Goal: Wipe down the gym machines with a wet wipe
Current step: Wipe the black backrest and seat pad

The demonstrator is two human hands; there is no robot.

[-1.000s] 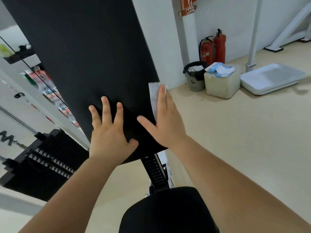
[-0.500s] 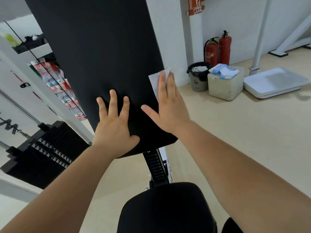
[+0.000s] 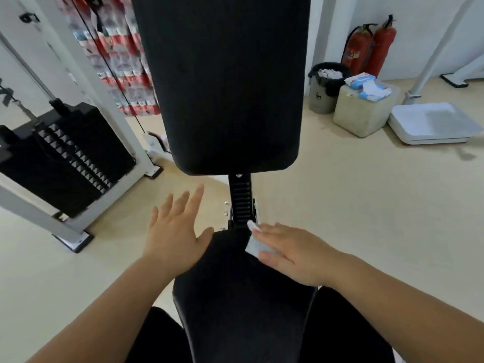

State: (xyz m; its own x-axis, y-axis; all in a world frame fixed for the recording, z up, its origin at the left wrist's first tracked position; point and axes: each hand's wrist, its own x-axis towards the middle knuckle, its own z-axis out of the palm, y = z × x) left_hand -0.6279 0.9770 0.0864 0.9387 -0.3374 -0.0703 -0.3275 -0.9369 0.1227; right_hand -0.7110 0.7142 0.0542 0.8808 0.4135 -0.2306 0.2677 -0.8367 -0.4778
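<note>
A gym machine stands before me with a tall black back pad (image 3: 222,82) and a black seat pad (image 3: 241,297) below it, joined by a notched black post (image 3: 241,203). My right hand (image 3: 293,254) lies flat on the seat's far right corner, pressing a white wet wipe (image 3: 255,246) against the pad; the wipe shows at my fingertips. My left hand (image 3: 175,226) hovers with fingers spread beside the seat's far left edge, its thumb at the pad, holding nothing.
A black weight stack (image 3: 65,155) in a white frame stands at left. At back right are a bin (image 3: 324,87), a beige block (image 3: 364,108) with wipe packs, two red fire extinguishers (image 3: 372,45) and a white scale (image 3: 432,124).
Both hands have left the back pad and dropped to the seat. My right hand carried the wipe down onto the seat's far corner; my left hand lifted off and now hovers open.
</note>
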